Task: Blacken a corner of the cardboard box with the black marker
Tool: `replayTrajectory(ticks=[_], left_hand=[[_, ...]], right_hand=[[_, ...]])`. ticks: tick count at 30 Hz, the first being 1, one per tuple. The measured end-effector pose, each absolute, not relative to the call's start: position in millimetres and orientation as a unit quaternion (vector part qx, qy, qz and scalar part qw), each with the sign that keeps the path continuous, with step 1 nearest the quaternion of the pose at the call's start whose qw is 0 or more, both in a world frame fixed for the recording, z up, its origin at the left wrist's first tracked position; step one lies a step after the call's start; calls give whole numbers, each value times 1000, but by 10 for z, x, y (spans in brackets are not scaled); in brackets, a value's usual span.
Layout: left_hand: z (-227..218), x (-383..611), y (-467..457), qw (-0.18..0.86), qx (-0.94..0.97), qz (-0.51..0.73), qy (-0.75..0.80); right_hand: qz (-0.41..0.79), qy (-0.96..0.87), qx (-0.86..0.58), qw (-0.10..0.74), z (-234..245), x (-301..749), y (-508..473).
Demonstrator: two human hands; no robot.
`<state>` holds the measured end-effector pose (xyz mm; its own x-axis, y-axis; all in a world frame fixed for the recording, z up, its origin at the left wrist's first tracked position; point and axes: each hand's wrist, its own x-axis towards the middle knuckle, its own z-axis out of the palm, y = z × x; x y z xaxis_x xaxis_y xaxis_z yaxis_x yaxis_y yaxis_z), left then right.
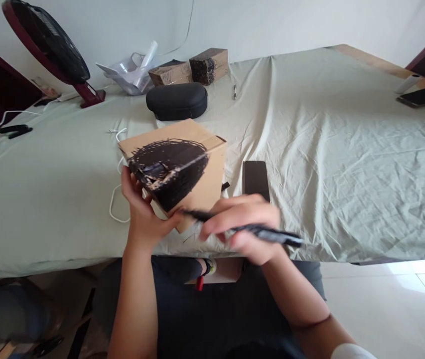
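A brown cardboard box [212,172] is held tilted above the near part of the table, with a large round patch scribbled in black on it. My left hand [147,214] grips its lower left corner, thumb along the near edge and fingers around the side. Between the fingers of my right hand [247,224] is a black marker pen [272,235], its thin end pointing left at the box's near edge. Motion blurs that hand and the pen, so I cannot tell whether the tip touches the cardboard.
Just right of the box lies a dark phone [256,178]. Behind it are a black hard case [177,101], two cardboard boxes [217,65], a clear plastic bag [133,75] and a fan [48,42]. A white cable [112,202] curls on the green tablecloth [328,149].
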<state>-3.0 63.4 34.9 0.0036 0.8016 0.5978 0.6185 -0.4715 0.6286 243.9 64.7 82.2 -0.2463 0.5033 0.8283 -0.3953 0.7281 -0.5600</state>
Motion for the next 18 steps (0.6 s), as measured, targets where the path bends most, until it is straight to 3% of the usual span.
replayTrajectory(ticks=[4, 5, 8, 12, 15, 18], left_hand=[[127, -203, 829, 35, 682, 542, 490], [94, -218, 858, 39, 674, 545, 497], [107, -189, 878, 27, 666, 573, 476], [316, -71, 778, -71, 651, 592, 469], [450, -7, 702, -157, 620, 583, 501], [496, 58, 686, -243, 563, 611, 502]], right_hand=[[300, -611, -205, 703, 740, 2899, 993], [289, -628, -263, 673, 685, 2983, 1078], [268, -745, -381, 478, 460, 3095, 1265], [196, -821, -469, 261, 163, 2940, 1333], [176, -830, -488, 204, 72, 2780, 1317], [171, -837, -476, 211, 125, 2741, 1296]])
